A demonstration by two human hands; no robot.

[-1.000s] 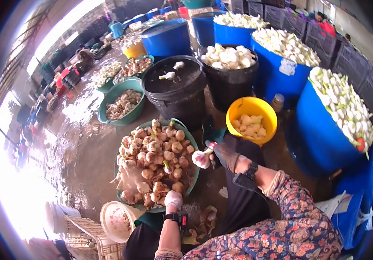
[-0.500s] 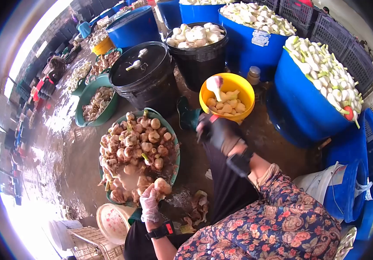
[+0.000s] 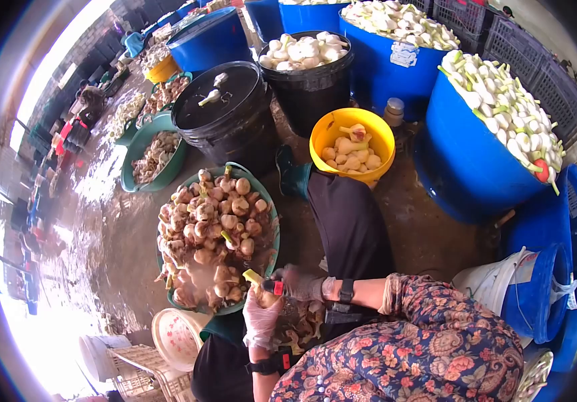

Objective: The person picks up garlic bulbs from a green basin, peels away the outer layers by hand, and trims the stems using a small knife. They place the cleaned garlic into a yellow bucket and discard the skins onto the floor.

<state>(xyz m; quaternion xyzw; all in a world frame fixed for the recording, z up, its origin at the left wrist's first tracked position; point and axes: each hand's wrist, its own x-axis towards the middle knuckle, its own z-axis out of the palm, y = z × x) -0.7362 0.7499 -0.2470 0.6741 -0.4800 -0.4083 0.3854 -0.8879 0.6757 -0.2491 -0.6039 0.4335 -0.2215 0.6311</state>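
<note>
My left hand (image 3: 259, 326), in a thin clear glove, is closed round a garlic bulb (image 3: 260, 295) with a pale green stem stub pointing up. Against that bulb is my right hand (image 3: 300, 284) in a dark glove, fingers closed on a small red-handled tool (image 3: 277, 287); its blade or tip cannot be made out. Just beyond both hands stands a green basin (image 3: 274, 249) heaped with brown, unpeeled garlic bulbs (image 3: 203, 231). Farther off, a yellow bucket (image 3: 353, 171) holds pale peeled garlic bulbs (image 3: 352, 154), one with a reddish cut end on top.
Blue barrels (image 3: 459, 157) full of white garlic stand at right and back. Two black buckets (image 3: 224, 130) are ahead, one lidded with garlic on it. Peel scraps (image 3: 305, 325) lie between my legs. A white bucket (image 3: 489, 285) lies tipped at right. People sit far left.
My right hand has come back from beside the yellow bucket to my left hand. The bulb that was in the air above the bucket now rests inside. My left hand has drawn back slightly.
</note>
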